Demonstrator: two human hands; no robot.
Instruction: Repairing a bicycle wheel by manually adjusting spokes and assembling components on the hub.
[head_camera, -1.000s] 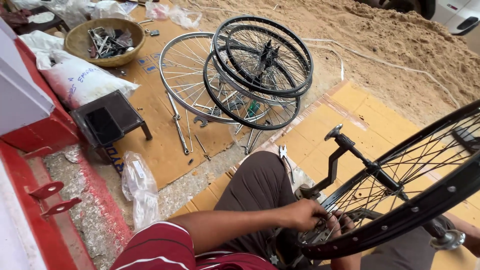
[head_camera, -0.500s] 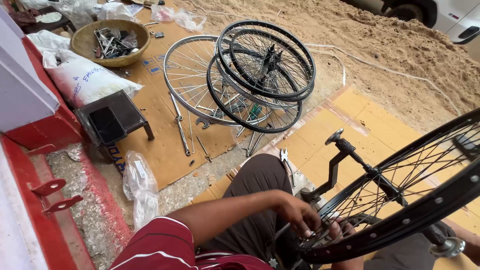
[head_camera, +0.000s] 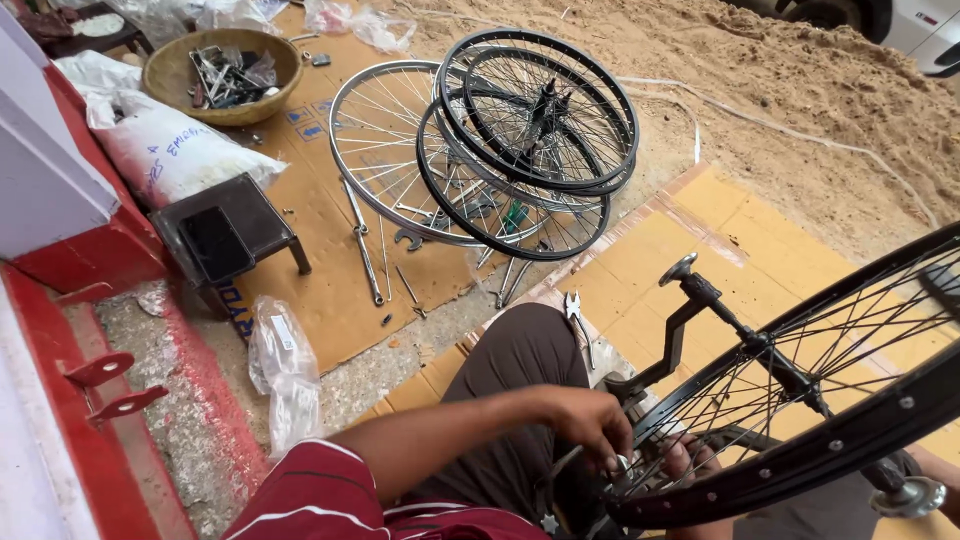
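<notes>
Black spoked bicycle wheel (head_camera: 800, 400), rim glossy, upright.

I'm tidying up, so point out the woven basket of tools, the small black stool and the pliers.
Woven basket (head_camera: 170, 75): head view, on its left rim.
Black stool (head_camera: 255, 215): head view, on its seat.
Pliers (head_camera: 577, 310): head view, on the handles.

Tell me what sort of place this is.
Probably an open-air bicycle repair spot by a sandy roadside. A stack of spoked wheels lies on cardboard sheets, a basket of tools sits nearby, and the left hand works at a black wheel on a stand.
</notes>
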